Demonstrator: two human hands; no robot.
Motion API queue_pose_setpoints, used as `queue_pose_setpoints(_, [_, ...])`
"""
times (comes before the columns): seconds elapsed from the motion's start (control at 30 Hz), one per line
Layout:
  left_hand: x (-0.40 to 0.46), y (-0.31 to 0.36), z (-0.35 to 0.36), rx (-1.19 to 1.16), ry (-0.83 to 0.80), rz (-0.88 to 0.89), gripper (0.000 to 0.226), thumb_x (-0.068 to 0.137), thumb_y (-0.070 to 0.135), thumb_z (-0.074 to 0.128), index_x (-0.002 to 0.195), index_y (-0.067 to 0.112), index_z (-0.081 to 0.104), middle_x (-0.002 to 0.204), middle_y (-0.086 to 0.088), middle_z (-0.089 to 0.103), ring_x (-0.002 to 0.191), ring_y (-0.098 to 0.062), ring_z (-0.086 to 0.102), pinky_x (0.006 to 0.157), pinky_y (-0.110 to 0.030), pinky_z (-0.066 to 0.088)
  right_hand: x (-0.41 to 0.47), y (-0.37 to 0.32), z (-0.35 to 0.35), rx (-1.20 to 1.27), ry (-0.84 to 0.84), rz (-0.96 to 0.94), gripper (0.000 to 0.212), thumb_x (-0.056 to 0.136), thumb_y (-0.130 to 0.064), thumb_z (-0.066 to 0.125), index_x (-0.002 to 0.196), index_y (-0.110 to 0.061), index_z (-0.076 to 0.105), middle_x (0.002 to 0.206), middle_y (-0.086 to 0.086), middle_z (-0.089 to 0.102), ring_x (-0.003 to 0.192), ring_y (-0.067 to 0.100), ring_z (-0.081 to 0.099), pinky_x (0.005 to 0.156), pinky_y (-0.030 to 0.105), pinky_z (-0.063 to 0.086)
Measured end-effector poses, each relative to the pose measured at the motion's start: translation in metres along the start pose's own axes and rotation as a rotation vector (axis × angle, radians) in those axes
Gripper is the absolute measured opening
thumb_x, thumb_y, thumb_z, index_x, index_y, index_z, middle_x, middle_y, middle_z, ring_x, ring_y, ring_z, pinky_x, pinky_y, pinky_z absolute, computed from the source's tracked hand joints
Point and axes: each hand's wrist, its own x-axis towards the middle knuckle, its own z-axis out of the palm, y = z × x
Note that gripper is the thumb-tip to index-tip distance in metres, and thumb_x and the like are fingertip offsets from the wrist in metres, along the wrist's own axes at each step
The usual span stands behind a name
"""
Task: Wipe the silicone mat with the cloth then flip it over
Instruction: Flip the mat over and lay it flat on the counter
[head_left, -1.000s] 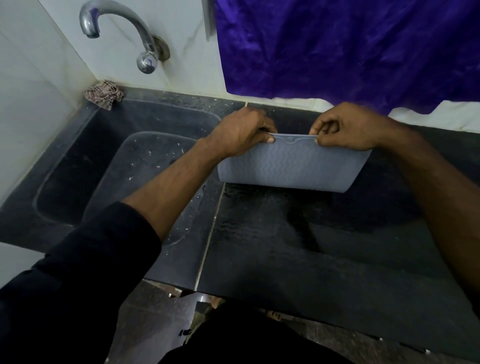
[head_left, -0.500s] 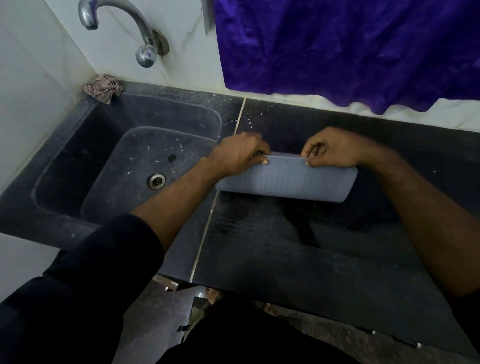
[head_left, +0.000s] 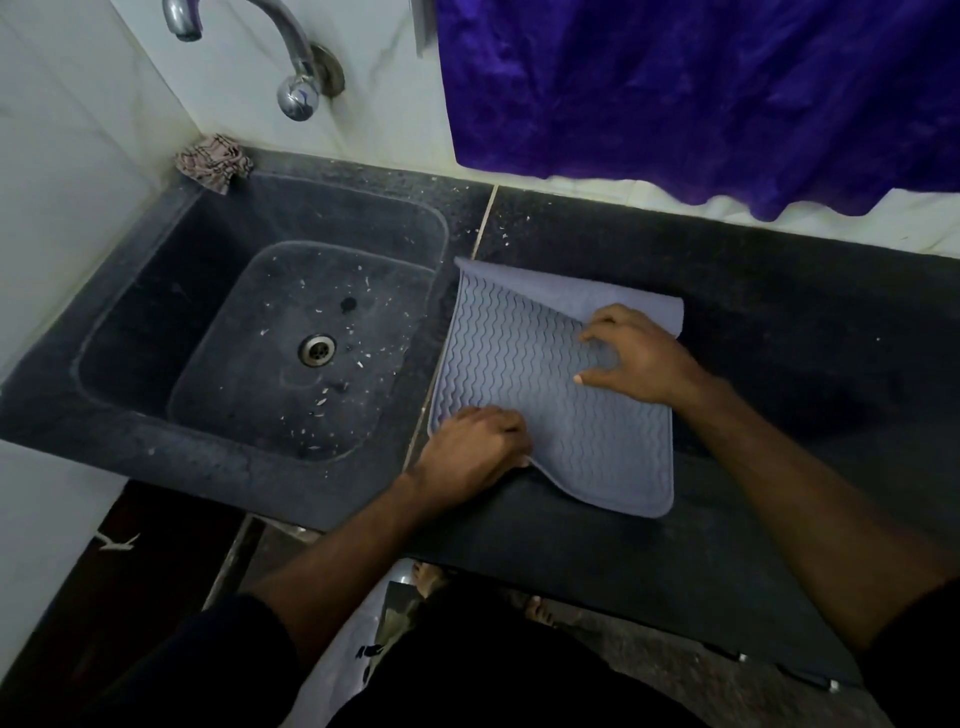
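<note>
Grey silicone mat (head_left: 524, 364) lies mid-frame on the dark desk (head_left: 779, 322), far edge curled. Left hand (head_left: 470, 457) pinches its near corner; right hand (head_left: 636, 353) presses it, fingers spread. Cloth (head_left: 213, 162) sits upper left.

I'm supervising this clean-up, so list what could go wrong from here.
1. The mat is not lying flat: its far edge is folded back and its near edge humps beside the left hand, so it may crease or spring back.
2. Its left edge sits right beside the sink, so a push might slide it in.
3. The cloth lies in the far corner, in neither hand, so the flipped side may go unwiped.
</note>
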Motion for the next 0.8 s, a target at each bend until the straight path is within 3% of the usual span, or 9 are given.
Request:
queue_pose_setpoints(0.1, [-0.02, -0.004, 0.009, -0.02, -0.001, -0.033, 0.025, 0.095, 0.038, 0.05, 0.11, 0.026, 0.066, 0.118, 0.006, 0.059, 0.111, -0.015, 0.055, 0.096, -0.034, 0.039, 0.009, -0.003, 0.014, -0.072, 0.118, 0.05, 0.054, 0.083, -0.032, 0.07, 0.132, -0.017, 0.052, 0.136, 0.006, 0.045, 0.122, 0.024, 0.043, 0.101, 0.042, 0.039])
queue_pose_setpoints(0.27, [-0.039, -0.006, 0.014, -0.015, -0.015, -0.066, 0.028, 0.097, 0.035, 0.047, 0.118, 0.026, 0.064, 0.123, 0.005, 0.058, 0.113, -0.016, 0.054, 0.095, -0.034, 0.04, 0.041, 0.002, 0.008, -0.027, 0.236, 0.15, 0.052, 0.088, -0.023, 0.063, 0.136, -0.012, 0.046, 0.138, 0.01, 0.043, 0.127, 0.027, 0.04, 0.107, 0.043, 0.035])
queue_pose_setpoints(0.4, [-0.045, -0.001, 0.016, 0.031, 0.031, -0.066, 0.022, 0.091, 0.028, 0.06, 0.11, 0.024, 0.069, 0.113, 0.002, 0.065, 0.104, -0.019, 0.062, 0.087, -0.036, 0.05, 0.07, 0.016, -0.008, -0.048, 0.242, 0.311, 0.059, 0.09, -0.024, 0.06, 0.143, -0.012, 0.037, 0.148, 0.013, 0.033, 0.137, 0.029, 0.028, 0.114, 0.046, 0.025])
queue_pose_setpoints(0.5, [-0.05, -0.002, 0.02, 0.035, 0.074, -0.057, 0.023, 0.075, 0.029, 0.079, 0.097, 0.029, 0.072, 0.099, 0.008, 0.068, 0.09, -0.013, 0.067, 0.077, -0.03, 0.054, 0.088, 0.027, -0.018, 0.056, 0.247, 0.521, 0.059, 0.091, -0.026, 0.059, 0.143, -0.01, 0.034, 0.148, 0.016, 0.03, 0.133, 0.034, 0.034, 0.107, 0.048, 0.036])
queue_pose_setpoints(0.63, [-0.054, -0.006, 0.029, 0.052, 0.094, -0.049, 0.026, 0.071, 0.032, 0.082, 0.094, 0.03, 0.071, 0.099, 0.009, 0.067, 0.089, -0.011, 0.066, 0.076, -0.027, 0.053, 0.1, 0.043, -0.018, 0.126, 0.179, 0.75, 0.066, 0.091, -0.028, 0.059, 0.145, -0.01, 0.027, 0.148, 0.019, 0.027, 0.13, 0.038, 0.036, 0.101, 0.049, 0.042])
queue_pose_setpoints(0.8, [-0.061, -0.016, 0.034, 0.079, 0.125, -0.048, 0.028, 0.07, 0.028, 0.081, 0.097, 0.025, 0.072, 0.099, 0.006, 0.068, 0.087, -0.014, 0.066, 0.075, -0.027, 0.054, 0.088, 0.061, 0.005, 0.048, 0.254, 0.797, 0.055, 0.089, -0.03, 0.061, 0.134, -0.005, 0.04, 0.139, 0.022, 0.034, 0.124, 0.039, 0.039, 0.098, 0.048, 0.043])
